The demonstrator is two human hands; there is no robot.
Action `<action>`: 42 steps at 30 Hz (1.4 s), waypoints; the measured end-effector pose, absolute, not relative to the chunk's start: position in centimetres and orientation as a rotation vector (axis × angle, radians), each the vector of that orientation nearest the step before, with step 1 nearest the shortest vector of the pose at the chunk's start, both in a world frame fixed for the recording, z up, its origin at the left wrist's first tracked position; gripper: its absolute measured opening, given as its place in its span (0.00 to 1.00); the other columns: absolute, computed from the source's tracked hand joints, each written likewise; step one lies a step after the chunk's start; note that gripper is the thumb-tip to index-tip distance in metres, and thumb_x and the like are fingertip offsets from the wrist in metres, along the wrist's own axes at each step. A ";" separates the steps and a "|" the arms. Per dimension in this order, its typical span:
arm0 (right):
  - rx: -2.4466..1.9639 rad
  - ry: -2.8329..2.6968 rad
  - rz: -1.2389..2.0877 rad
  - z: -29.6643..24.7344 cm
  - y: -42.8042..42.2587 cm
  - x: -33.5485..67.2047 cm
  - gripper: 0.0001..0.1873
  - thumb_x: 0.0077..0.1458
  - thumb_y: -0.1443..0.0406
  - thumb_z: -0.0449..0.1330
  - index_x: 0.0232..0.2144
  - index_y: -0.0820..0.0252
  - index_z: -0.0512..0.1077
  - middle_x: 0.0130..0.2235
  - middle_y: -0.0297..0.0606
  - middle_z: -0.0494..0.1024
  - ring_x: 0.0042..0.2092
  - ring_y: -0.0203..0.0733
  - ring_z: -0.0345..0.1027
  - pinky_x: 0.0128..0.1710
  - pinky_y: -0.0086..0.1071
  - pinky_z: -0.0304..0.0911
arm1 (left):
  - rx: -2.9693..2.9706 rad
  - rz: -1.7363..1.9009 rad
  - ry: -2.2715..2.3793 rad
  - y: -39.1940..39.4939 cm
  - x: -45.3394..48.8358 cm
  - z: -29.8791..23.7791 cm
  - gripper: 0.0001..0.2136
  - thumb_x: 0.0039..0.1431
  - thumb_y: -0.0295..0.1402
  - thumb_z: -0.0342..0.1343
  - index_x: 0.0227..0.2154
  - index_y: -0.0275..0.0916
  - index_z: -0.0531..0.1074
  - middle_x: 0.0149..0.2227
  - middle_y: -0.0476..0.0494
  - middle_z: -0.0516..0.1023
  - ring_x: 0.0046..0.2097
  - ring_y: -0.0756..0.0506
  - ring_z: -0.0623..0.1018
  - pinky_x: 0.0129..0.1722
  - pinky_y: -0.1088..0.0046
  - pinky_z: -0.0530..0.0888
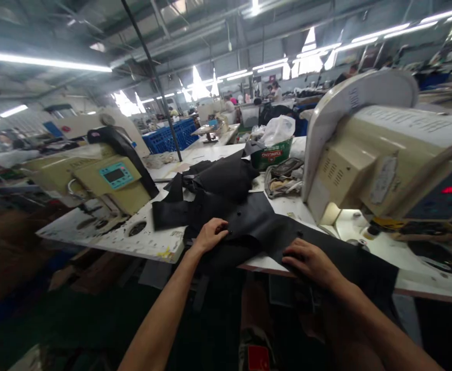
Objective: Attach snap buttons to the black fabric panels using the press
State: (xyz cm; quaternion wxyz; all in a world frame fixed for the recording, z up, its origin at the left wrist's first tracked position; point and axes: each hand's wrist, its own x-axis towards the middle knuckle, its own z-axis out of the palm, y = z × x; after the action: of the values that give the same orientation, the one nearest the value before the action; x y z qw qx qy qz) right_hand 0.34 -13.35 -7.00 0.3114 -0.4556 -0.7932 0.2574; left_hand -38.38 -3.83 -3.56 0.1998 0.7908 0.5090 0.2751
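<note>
Two bare arms come up closest to me, from 7 o'clock and 4 o'clock. Far away at my end, I see the left hand near 6 o'clock, just left of it. Its fingers are bent and their tips touch the black sheets. I can't tell if they pinch anything. At 4 o'clock I have the right hand. It is half curled, fingers bent and a bit apart, lying on the same black stuff. I can't tell if it grips there either.

Black sheets lie from the middle out to 4 o'clock, across the white table, and some hang over its front edge. They look bunched up near the middle. I see one sewing machine at 9 o'clock and a bigger machine at 3 o'clock. Near 2 o'clock is a green tub with a clear bag on top.
</note>
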 end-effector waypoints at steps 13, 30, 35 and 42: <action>-1.168 -2.113 0.724 -5.8 -13.9 0.5 0.10 0.64 0.63 0.59 0.44 0.50 0.80 0.42 0.41 0.78 0.44 0.45 0.75 0.47 0.37 0.70 | 2.376 0.694 1.322 -4.2 -38.0 -5.2 0.10 0.64 0.38 0.61 0.45 0.48 0.83 0.52 0.43 0.77 0.53 0.40 0.74 0.57 0.59 0.70; -1.357 -2.006 0.469 -5.9 -15.2 -0.9 0.06 0.63 0.63 0.63 0.42 0.53 0.80 0.42 0.38 0.78 0.45 0.42 0.74 0.49 0.34 0.69 | 2.435 0.805 1.500 -3.8 -37.8 -7.1 0.18 0.63 0.52 0.54 0.42 0.50 0.82 0.51 0.45 0.80 0.52 0.38 0.77 0.56 0.59 0.72; -1.410 -1.726 0.484 -5.8 -14.0 0.5 0.13 0.63 0.63 0.63 0.50 0.53 0.77 0.44 0.37 0.77 0.45 0.40 0.74 0.50 0.32 0.69 | 2.465 0.799 1.481 -3.8 -37.7 -6.9 0.19 0.62 0.53 0.54 0.43 0.48 0.82 0.51 0.43 0.80 0.53 0.37 0.77 0.56 0.58 0.72; -1.891 -1.729 0.362 -5.9 -10.7 1.2 0.10 0.65 0.64 0.61 0.47 0.51 0.79 0.46 0.41 0.78 0.47 0.44 0.74 0.50 0.33 0.67 | 2.465 0.816 1.479 -3.9 -37.7 -6.7 0.18 0.62 0.52 0.55 0.42 0.48 0.82 0.49 0.43 0.81 0.52 0.38 0.77 0.55 0.60 0.72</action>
State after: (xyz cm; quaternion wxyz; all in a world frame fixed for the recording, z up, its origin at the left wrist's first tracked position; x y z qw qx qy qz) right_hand 1.19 -10.69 -5.85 0.2735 -0.7028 -0.6428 0.1344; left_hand -37.69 -3.87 -6.70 0.0763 0.8225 0.4934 0.2724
